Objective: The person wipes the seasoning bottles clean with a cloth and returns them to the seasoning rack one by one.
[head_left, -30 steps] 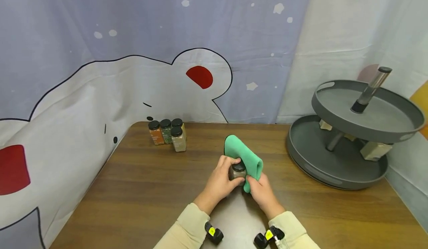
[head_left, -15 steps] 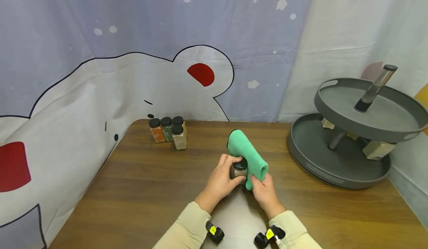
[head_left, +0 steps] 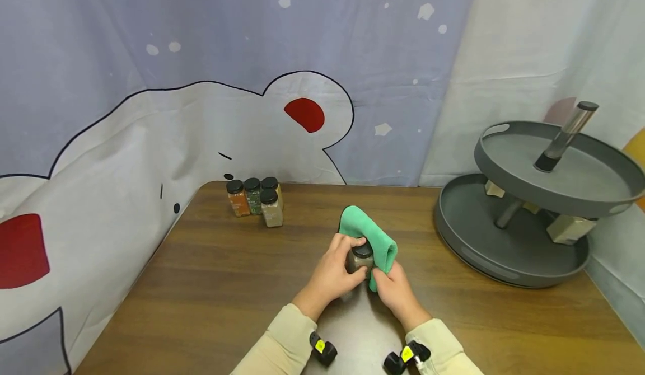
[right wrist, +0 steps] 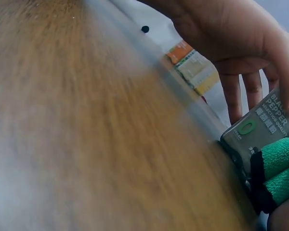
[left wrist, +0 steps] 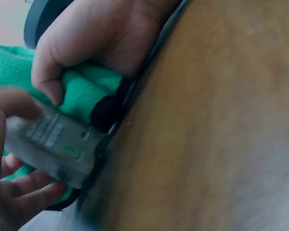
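We see a brown tabletop [head_left: 211, 296], with a big gray stand [head_left: 554, 200] near its right edge. Well in from the far edge, a folded green cloth [head_left: 364, 225] is pinched in the right hand [head_left: 398, 292]. The left hand [head_left: 328, 273] curls its fingers around a pepper jar [head_left: 361, 261], against the cloth.

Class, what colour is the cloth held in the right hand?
The cloth is green; the head view shows it best.

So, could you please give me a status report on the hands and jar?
Left hand gripping black pepper jar. Right hand holding folded green cloth against it. Nothing visibly in the way; four other spice jars standing apart.
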Demonstrator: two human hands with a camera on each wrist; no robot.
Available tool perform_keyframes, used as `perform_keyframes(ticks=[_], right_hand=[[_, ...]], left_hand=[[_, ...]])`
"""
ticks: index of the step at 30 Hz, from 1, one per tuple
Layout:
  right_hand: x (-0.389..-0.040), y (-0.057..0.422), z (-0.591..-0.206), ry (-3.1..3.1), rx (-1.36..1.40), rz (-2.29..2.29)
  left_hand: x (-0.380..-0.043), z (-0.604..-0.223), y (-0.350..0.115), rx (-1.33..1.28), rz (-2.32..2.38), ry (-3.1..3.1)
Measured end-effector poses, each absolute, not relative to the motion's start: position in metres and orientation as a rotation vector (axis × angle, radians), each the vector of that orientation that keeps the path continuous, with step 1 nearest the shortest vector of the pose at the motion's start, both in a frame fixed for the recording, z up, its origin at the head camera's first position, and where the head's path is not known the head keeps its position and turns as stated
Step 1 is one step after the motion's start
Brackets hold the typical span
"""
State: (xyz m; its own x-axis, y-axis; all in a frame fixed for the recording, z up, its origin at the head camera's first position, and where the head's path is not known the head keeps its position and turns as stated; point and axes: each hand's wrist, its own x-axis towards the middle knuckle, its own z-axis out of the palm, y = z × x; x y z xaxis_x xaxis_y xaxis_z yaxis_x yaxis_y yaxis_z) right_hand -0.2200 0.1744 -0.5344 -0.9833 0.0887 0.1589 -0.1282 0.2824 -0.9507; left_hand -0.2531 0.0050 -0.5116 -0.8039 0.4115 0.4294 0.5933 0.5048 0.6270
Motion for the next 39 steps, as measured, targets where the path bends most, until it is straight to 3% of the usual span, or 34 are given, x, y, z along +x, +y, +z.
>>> perform_keyframes(ticks=[8, 15, 39], right_hand=[[-0.217, 0.173, -0.530, -2.394, -0.025, 1.751], [-0.220, 0.177, -0.534, -2.371, -0.001, 1.796], [-0.217, 0.173, -0.530, -2.373, 0.138, 1.713]], left_hand=[[-0.263, -0.501, -0.010, -1.102, -1.313, -2.628], [-0.266, -0.500, -0.012, -1.150, -1.289, -2.648], [-0.256, -0.524, 0.018, -0.684, -0.910, -2.355]])
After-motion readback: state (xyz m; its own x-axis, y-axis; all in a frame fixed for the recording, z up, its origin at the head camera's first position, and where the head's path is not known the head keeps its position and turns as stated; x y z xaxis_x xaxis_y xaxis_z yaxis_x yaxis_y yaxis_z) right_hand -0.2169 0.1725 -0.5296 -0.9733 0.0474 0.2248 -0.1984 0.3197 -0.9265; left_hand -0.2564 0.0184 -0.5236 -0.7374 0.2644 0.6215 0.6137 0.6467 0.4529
